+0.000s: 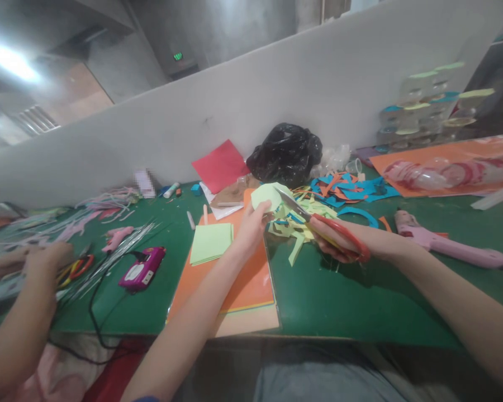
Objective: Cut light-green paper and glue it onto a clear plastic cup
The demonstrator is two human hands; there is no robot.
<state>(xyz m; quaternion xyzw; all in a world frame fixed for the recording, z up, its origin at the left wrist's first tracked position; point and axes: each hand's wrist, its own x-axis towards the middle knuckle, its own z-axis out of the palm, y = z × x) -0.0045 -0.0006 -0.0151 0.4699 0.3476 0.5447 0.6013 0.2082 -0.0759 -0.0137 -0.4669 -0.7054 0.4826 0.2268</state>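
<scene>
Between the fingers of my left hand [255, 220] is a pale green paper piece [265, 194] with a rounded, many-sided outline. My right hand [333, 240] is wrapped round the red and yellow handles of the scissors [347, 237]. The scissor blades point up and left, and their tips meet the right side of the paper piece. Below and left of my left hand, a stack of light green square paper [212, 243] lies on orange sheets [251, 279]. Yellow-green paper scraps [295, 245] are heaped under and beside the blades.
Blue and orange scraps [343, 187] and a black plastic bag [285, 153] lie at the back. A pink glue gun [465, 248] rests at the right. On the left are a purple power strip [143, 269], wire strands [117, 257] and another person's hands [46, 259].
</scene>
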